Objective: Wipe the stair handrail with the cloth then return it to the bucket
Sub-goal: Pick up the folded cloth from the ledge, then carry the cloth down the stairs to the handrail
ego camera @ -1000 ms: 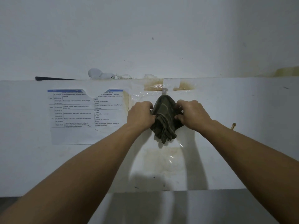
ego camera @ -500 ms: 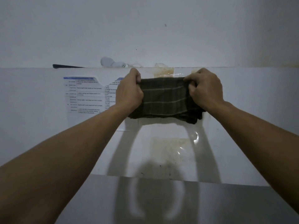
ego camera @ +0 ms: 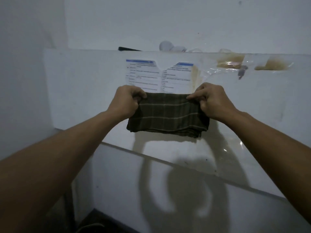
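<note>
Both hands are up in front of the white wall. The left hand (ego camera: 125, 100) and right hand (ego camera: 212, 100) each have a closed grip on a top corner of one dark green checked cloth (ego camera: 168, 115), stretched folded between them below one taped printed sheet (ego camera: 159, 74).

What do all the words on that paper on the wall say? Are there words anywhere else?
Printed sheet taped to the white wall, above the hands: rows of small print under blue header bars, all too blurred to read; no word can be quoted.
Green checked cloth held by the left hand and right hand: pale stripes only, no label or writing.
Nothing else carries readable text.
</note>
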Demonstrator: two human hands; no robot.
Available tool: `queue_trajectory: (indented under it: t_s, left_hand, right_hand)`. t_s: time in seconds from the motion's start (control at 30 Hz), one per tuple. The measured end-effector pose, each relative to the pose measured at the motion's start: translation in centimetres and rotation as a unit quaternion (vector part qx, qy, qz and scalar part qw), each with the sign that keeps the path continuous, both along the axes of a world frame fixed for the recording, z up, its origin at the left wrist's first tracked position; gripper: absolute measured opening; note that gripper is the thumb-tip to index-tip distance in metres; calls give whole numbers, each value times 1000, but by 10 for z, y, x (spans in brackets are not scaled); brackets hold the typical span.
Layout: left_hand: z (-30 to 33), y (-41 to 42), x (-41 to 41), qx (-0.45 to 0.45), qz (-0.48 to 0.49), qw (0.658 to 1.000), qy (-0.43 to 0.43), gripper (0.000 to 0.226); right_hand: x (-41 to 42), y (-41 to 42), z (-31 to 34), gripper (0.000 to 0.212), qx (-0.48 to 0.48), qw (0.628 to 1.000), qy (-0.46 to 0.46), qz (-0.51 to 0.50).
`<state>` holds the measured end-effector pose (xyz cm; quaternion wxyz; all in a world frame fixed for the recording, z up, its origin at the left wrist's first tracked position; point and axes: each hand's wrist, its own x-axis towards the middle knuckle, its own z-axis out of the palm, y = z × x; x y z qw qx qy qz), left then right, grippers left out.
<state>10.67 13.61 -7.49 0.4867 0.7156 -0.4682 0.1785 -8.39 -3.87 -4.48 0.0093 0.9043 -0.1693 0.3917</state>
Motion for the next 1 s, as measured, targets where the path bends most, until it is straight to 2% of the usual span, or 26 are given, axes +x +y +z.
queue_trajectory:
  t_s: [0.27,0.57,0.9,1.0]
  left_hand:
    - [-72,110,81,52,63,995,64,32]
    - [-134,260,140,66,206,965,145,31]
    - [-174,412,183,48,402,894,192,13]
    - [-183,455,188,47,453,867,204,16]
  right_hand:
    - [121,62,-58,21,74,981,118,132]
    - [273,183,-111,18,103,943,199,247]
    - [400,331,-153,11,53,874,256,410]
    - [436,375,-165,18,63,847,266,456]
